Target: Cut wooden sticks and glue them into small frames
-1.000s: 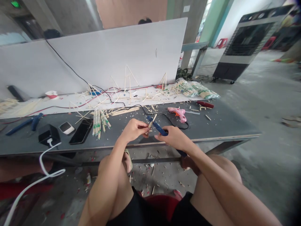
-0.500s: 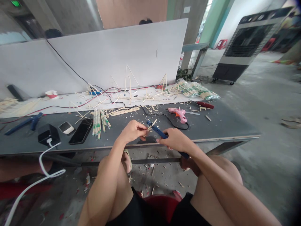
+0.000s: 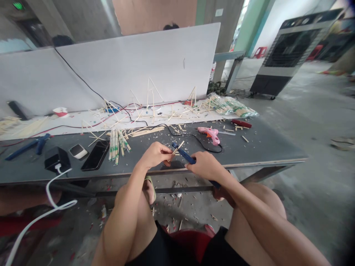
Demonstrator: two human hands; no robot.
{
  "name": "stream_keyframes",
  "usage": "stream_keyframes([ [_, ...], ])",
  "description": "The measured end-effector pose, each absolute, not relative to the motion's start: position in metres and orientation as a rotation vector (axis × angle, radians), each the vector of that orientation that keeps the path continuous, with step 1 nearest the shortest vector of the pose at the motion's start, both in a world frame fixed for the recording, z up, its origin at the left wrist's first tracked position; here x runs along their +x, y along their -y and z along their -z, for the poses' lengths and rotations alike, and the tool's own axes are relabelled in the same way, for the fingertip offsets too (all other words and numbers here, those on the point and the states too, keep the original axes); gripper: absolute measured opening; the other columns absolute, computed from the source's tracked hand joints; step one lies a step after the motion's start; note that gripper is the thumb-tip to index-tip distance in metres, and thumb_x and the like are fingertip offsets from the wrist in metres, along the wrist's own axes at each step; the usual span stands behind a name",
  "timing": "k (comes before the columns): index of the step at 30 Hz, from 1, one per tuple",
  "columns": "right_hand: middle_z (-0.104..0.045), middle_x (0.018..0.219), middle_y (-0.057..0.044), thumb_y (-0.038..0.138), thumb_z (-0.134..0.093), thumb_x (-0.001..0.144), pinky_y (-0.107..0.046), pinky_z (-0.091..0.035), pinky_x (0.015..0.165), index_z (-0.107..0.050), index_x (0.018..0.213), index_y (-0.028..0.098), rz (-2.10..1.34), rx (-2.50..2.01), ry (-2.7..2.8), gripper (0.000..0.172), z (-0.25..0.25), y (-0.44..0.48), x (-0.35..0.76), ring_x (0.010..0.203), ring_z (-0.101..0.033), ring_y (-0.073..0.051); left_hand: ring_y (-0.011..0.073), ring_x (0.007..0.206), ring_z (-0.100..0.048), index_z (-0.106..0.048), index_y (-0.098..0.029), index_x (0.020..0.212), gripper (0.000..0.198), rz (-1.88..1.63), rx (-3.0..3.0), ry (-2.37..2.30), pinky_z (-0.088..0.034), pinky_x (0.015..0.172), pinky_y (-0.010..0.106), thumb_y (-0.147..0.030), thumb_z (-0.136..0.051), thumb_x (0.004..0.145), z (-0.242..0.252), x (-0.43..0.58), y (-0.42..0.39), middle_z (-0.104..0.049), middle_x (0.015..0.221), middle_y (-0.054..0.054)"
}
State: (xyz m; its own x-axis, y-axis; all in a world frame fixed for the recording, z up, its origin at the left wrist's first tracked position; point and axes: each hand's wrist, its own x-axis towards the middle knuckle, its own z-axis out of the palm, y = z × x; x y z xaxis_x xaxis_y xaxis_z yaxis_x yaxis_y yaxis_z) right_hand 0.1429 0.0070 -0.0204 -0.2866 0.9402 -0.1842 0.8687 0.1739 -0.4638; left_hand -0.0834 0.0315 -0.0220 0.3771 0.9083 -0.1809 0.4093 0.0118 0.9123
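Between the fingertips of my left hand (image 3: 155, 157) is a short wooden stick (image 3: 180, 144), slanting up to the right. My right hand (image 3: 205, 165) is wrapped round the handle of blue pliers or cutters (image 3: 185, 154), whose jaws lie across the stick. Whether the jaws are fully closed on it is too small to see. Both hands are above the front edge of the grey table (image 3: 260, 147). Beyond them lie wood chips and cut bits of stick.
A pink glue gun (image 3: 211, 135) with a black cord lies behind my right hand. To the left are wrapped chopsticks (image 3: 116, 144), a phone (image 3: 95, 155), a black charger (image 3: 57, 159) and more blue pliers (image 3: 41, 143). Stick frames (image 3: 152, 98) stand along the white board.
The hands, the stick and the blue tool hold nearly the same position. The whole view has shifted very slightly.
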Motion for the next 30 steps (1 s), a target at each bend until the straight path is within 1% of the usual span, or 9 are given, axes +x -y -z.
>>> stream_keyframes([
  [2, -0.072, 0.077, -0.012, 0.042, -0.06, 0.08, -0.03, -0.039, 0.063, -0.074, 0.08, 0.017, -0.672, -1.809, 2.322, 0.029, 0.02, -0.007, 0.142, 0.076, -0.067, -0.026, 0.014, 0.055, -0.067, -0.075, -0.015, 0.07, 0.014, -0.592, 1.584, -1.214, -0.057, 0.059, 0.024, -0.027, -0.072, 0.076, 0.02, -0.083, -0.031, -0.067, 0.063, 0.001],
  [4, -0.073, 0.079, -0.012, 0.043, -0.06, 0.08, -0.03, -0.039, 0.064, -0.074, 0.081, 0.017, -0.647, -1.801, 2.342, 0.029, 0.02, -0.006, 0.142, 0.077, -0.067, -0.026, 0.0135, 0.055, -0.067, -0.075, -0.015, 0.07, 0.013, -0.59, 1.581, -1.212, -0.057, 0.059, 0.024, -0.026, -0.071, 0.076, 0.019, -0.083, -0.031, -0.067, 0.063, 0.001],
  [11, -0.072, 0.076, -0.012, 0.042, -0.059, 0.081, -0.03, -0.039, 0.063, -0.074, 0.079, 0.017, -0.628, -1.798, 2.346, 0.03, 0.02, -0.005, 0.138, 0.074, -0.067, -0.025, 0.0136, 0.054, -0.067, -0.078, -0.015, 0.076, 0.013, -0.594, 1.571, -1.223, -0.057, 0.058, 0.024, -0.027, -0.072, 0.075, 0.019, -0.085, -0.032, -0.068, 0.063, 0.001],
  [16, -0.073, 0.078, -0.013, 0.041, -0.059, 0.08, -0.03, -0.038, 0.06, -0.075, 0.082, 0.016, -0.62, -1.815, 2.336, 0.03, 0.021, -0.004, 0.133, 0.073, -0.068, -0.026, 0.0141, 0.055, -0.067, -0.078, -0.015, 0.077, 0.013, -0.591, 1.552, -1.225, -0.058, 0.062, 0.027, -0.027, -0.072, 0.075, 0.021, -0.088, -0.034, -0.069, 0.064, 0.001],
  [22, -0.073, 0.076, -0.013, 0.041, -0.06, 0.081, -0.03, -0.04, 0.062, -0.075, 0.08, 0.016, -0.616, -1.794, 2.319, 0.029, 0.023, -0.005, 0.129, 0.075, -0.069, -0.026, 0.0133, 0.054, -0.065, -0.077, -0.016, 0.072, 0.012, -0.593, 1.557, -1.209, -0.057, 0.06, 0.026, -0.026, -0.071, 0.074, 0.02, -0.092, -0.035, -0.068, 0.063, 0.001],
  [26, -0.074, 0.079, -0.014, 0.043, -0.061, 0.082, -0.03, -0.042, 0.063, -0.076, 0.084, 0.016, -0.646, -1.849, 2.272, 0.031, 0.028, -0.012, 0.127, 0.076, -0.069, -0.027, 0.0129, 0.053, -0.064, -0.073, -0.015, 0.064, 0.02, -0.602, 1.629, -1.219, -0.053, 0.059, 0.024, -0.03, -0.072, 0.076, 0.018, -0.094, -0.036, -0.065, 0.058, 0.001],
  [30, -0.073, 0.079, -0.014, 0.044, -0.061, 0.082, -0.03, -0.044, 0.066, -0.076, 0.083, 0.016, -0.667, -1.866, 2.2, 0.032, 0.032, -0.022, 0.13, 0.079, -0.069, -0.028, 0.0135, 0.054, -0.064, -0.075, -0.016, 0.07, 0.019, -0.604, 1.646, -1.25, -0.053, 0.059, 0.025, -0.033, -0.072, 0.077, 0.02, -0.096, -0.039, -0.068, 0.063, 0.003],
])
